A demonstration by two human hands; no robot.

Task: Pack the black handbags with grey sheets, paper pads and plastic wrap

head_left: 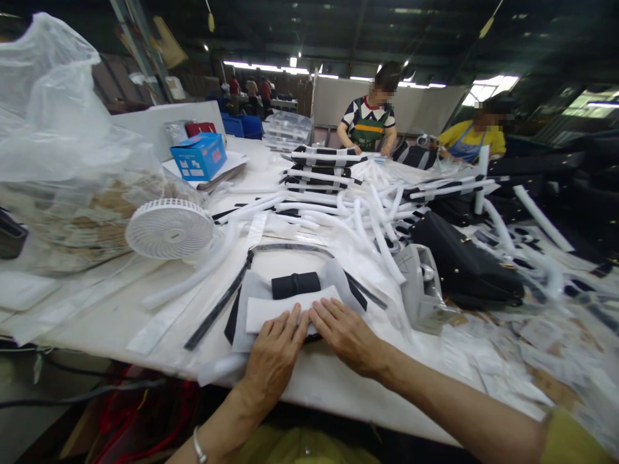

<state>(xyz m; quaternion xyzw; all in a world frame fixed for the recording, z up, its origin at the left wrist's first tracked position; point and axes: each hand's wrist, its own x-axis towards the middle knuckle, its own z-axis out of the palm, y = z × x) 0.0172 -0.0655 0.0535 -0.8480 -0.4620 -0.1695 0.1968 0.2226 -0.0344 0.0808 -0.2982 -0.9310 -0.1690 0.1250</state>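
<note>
My left hand (278,345) and my right hand (343,332) lie side by side, fingers stretched out on the near edge of a white foam strip (264,312). Neither hand grips it; both press from above. Just beyond the strip is a rolled black piece (296,285) with a band round its middle. Both rest on a thin whitish sheet (246,293), with black material showing at its sides and partly under my hands. A long dark strap (217,309) arches around this work from the left over the far side.
A white fan (169,229) and clear plastic bags (53,129) stand left, near a blue box (199,156). White foam tubes (382,235) cover the middle. A black bag (459,261) and a tape dispenser (420,290) lie right. Two people (370,122) work across the table.
</note>
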